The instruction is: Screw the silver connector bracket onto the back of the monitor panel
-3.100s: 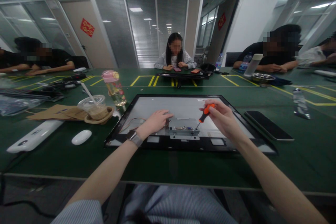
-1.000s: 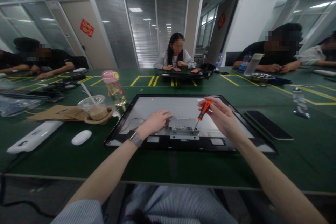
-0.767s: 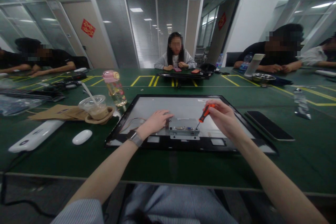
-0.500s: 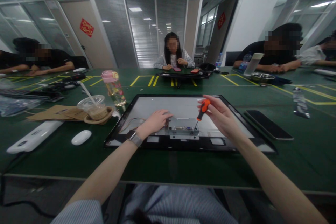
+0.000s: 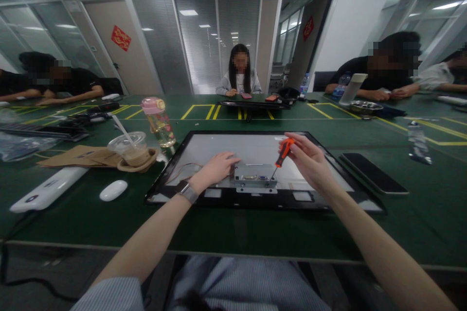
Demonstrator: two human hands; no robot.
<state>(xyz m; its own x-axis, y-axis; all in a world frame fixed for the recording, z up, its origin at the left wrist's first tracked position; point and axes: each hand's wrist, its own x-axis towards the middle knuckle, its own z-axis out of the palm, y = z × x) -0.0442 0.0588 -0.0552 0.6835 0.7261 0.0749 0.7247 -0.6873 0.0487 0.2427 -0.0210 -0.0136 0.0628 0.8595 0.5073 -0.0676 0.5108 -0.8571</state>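
Note:
A display panel (image 5: 219, 143) with a black frame lies back side up on the green table. Near its front edge stands a metal bracket (image 5: 251, 183) with video ports. My left hand (image 5: 217, 169) is at the bracket's left end, fingers reaching behind its edge and holding it; the thumb is partly hidden. In my right hand (image 5: 308, 160) is an orange and black screwdriver (image 5: 283, 151), pinched by the handle. The screwdriver leans up to the right, its tip at the right part of the bracket's port face. Any screw there is too small to make out.
Right of the panel lies a black phone (image 5: 372, 172). To the left are a white mouse (image 5: 113, 190), an iced drink cup (image 5: 133, 148), a pink-lidded bottle (image 5: 160, 124) and a white power strip (image 5: 47, 189). Several people sit around the table.
The screwdriver's tip has shifted slightly left and its handle leans more to the right, with my right hand moving along. My left hand stays put. The person opposite has lowered a hand.

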